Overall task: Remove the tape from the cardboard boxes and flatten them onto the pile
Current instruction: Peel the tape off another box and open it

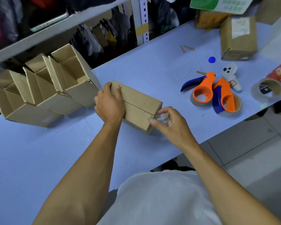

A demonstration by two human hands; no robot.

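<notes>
Cardboard box (136, 106) is lain closed on the tabletop (152, 70), gripped at its far end by the left hand (109, 103); crumpled clear tape (163, 117) is pinched by the right hand (169, 125) at its near corner.

Both bare forearms reach forward from the bottom of the view. The left hand (109, 103) lies palm down with its fingers curled over the far end of a cardboard box (136, 106), gripping it. The right hand (169, 123) has fingers bent, pinching a crumpled bit of clear tape (163, 117) at the box's near end.
</notes>
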